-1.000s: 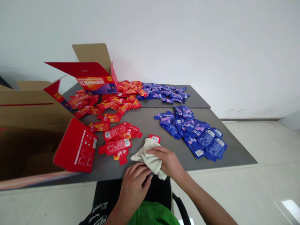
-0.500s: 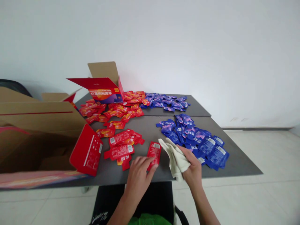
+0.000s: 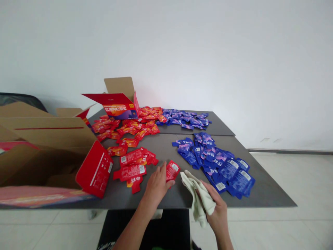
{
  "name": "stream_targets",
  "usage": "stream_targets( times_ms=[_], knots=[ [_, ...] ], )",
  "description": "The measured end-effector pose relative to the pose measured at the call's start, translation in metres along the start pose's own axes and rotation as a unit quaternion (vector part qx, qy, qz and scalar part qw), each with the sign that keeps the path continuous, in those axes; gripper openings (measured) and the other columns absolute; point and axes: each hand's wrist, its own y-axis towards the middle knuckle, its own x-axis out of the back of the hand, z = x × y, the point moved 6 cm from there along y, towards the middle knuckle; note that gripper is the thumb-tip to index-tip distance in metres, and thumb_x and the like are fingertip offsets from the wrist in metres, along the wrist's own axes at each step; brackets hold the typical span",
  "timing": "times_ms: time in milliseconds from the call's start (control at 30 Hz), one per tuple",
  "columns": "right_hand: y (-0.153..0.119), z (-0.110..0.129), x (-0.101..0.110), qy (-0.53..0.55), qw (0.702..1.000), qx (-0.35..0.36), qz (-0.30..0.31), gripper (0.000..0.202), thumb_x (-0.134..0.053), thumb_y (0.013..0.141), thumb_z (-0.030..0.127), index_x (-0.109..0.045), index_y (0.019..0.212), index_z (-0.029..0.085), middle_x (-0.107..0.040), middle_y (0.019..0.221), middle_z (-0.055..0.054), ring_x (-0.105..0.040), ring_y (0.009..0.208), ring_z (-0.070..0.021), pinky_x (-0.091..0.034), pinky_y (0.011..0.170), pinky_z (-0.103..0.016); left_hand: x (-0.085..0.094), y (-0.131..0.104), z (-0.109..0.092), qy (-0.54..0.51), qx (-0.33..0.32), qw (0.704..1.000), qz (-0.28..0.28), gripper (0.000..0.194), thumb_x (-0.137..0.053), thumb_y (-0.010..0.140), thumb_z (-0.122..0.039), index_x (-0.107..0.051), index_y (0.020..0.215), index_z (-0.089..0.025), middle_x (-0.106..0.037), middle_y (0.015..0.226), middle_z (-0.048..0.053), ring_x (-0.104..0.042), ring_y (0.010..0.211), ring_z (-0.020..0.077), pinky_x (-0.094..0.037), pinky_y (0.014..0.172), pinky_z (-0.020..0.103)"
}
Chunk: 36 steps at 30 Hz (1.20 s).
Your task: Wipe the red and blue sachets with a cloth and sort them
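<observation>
My left hand (image 3: 156,184) is closed on the left side of a red pouch (image 3: 173,171), its thumb over the near end and its fingers along the far left edge. The pouch's barcode end points away to the right. In my right hand (image 3: 216,208) a crumpled off-white cloth (image 3: 199,194) is gripped, hanging down past the table's front edge. Left of my left hand lies a small pile of red pouches (image 3: 134,171). Beyond my right hand, blue pouches (image 3: 218,163) overlap in a spread heap.
A large open carton (image 3: 95,170) with a red side flap stands at the left. Farther back is another open red carton (image 3: 121,109). More red pouches (image 3: 130,126) and blue pouches (image 3: 184,118) cover the back of the grey table (image 3: 166,146). A white wall rises behind.
My left hand has moved up and taken hold of the red pouch, which has turned clockwise. My right hand with the cloth has shifted slightly down. The view has tilted a little upward.
</observation>
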Motion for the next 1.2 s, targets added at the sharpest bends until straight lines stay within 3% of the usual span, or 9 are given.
stream_targets(
  times_ms=[100,200,333,500,700,800,900,1000,1200],
  knots=[
    [0.000,0.003,0.001,0.002,1.000,0.013,0.004,0.029,-0.075,0.089,0.031,-0.082,0.117,0.024,-0.080,0.115,-0.012,-0.078,0.103,-0.0304,-0.066,0.088,-0.040,0.005,0.000,-0.004,-0.056,-0.033,0.997,-0.033,0.067,-0.065,0.095,-0.020,-0.040,0.157,-0.018,-0.054,0.153,0.016,-0.055,0.138,0.0293,-0.047,0.111,0.040],
    [0.000,0.001,0.003,0.010,1.000,0.008,0.005,0.029,-0.076,0.089,0.031,-0.081,0.118,0.026,-0.080,0.117,-0.011,-0.077,0.104,-0.0294,-0.065,0.089,-0.040,0.016,-0.009,-0.011,-0.067,-0.107,0.988,-0.093,0.051,-0.049,0.098,-0.008,-0.051,0.147,-0.023,-0.063,0.138,0.010,-0.061,0.127,0.0250,-0.050,0.107,0.041],
    [-0.001,-0.002,0.004,0.021,1.000,-0.006,0.011,0.030,-0.077,0.090,0.031,-0.080,0.119,0.028,-0.079,0.118,-0.010,-0.076,0.105,-0.0284,-0.063,0.092,-0.040,0.022,-0.034,-0.015,-0.023,-0.183,0.980,-0.075,0.054,-0.046,0.092,0.003,-0.061,0.135,-0.025,-0.068,0.128,0.007,-0.063,0.115,0.0252,-0.053,0.101,0.045],
    [-0.003,-0.003,0.003,0.035,0.999,-0.022,0.000,0.031,-0.078,0.089,0.032,-0.080,0.119,0.027,-0.079,0.120,-0.010,-0.075,0.108,-0.0291,-0.062,0.093,-0.041,0.019,-0.075,-0.003,-0.016,-0.224,0.974,-0.018,0.049,-0.061,0.099,-0.016,-0.055,0.145,-0.029,-0.060,0.147,0.008,-0.054,0.135,0.0278,-0.048,0.111,0.049],
    [0.015,0.006,0.002,0.005,0.997,-0.052,-0.060,0.034,-0.076,0.091,0.034,-0.077,0.124,0.026,-0.079,0.123,-0.009,-0.075,0.111,-0.0290,-0.059,0.100,-0.044,0.013,-0.095,0.020,-0.011,-0.223,0.972,-0.068,0.043,-0.062,0.101,-0.025,-0.058,0.144,-0.028,-0.055,0.155,0.007,-0.049,0.144,0.0293,-0.048,0.115,0.050],
    [0.028,0.035,-0.022,-0.017,1.000,0.014,-0.004,0.034,-0.070,0.094,0.026,-0.075,0.128,0.026,-0.077,0.127,-0.009,-0.073,0.114,-0.0263,-0.058,0.102,-0.040,0.010,-0.095,0.024,-0.011,-0.231,0.970,-0.079,0.045,-0.068,0.098,-0.028,-0.059,0.142,-0.026,-0.059,0.152,0.008,-0.053,0.141,0.0292,-0.050,0.113,0.049],
    [0.025,0.062,-0.064,-0.043,0.987,0.092,0.127,0.046,-0.064,0.092,0.012,-0.070,0.135,0.029,-0.074,0.132,-0.006,-0.072,0.118,-0.0230,-0.057,0.101,-0.034,0.007,-0.091,0.023,-0.002,-0.235,0.971,-0.050,0.058,-0.082,0.087,-0.031,-0.061,0.140,-0.025,-0.066,0.143,0.008,-0.059,0.134,0.0313,-0.052,0.109,0.050],
    [0.015,0.063,-0.093,-0.092,0.962,0.120,0.229,0.057,-0.059,0.089,0.003,-0.069,0.137,0.033,-0.074,0.133,-0.004,-0.071,0.119,-0.0213,-0.058,0.100,-0.031,0.005,-0.087,0.021,0.005,-0.220,0.975,-0.023,0.061,-0.089,0.078,-0.026,-0.065,0.135,-0.026,-0.069,0.137,0.007,-0.061,0.130,0.0320,-0.052,0.107,0.051],
    [0.044,0.031,-0.058,-0.200,0.962,0.064,0.174,0.057,-0.055,0.087,0.003,-0.069,0.136,0.028,-0.072,0.134,-0.007,-0.071,0.118,-0.0250,-0.059,0.099,-0.035,0.002,-0.084,0.024,-0.007,-0.212,0.977,-0.025,0.059,-0.082,0.083,-0.010,-0.065,0.136,-0.029,-0.070,0.137,0.004,-0.061,0.131,0.0283,-0.049,0.107,0.047]
  ],
)
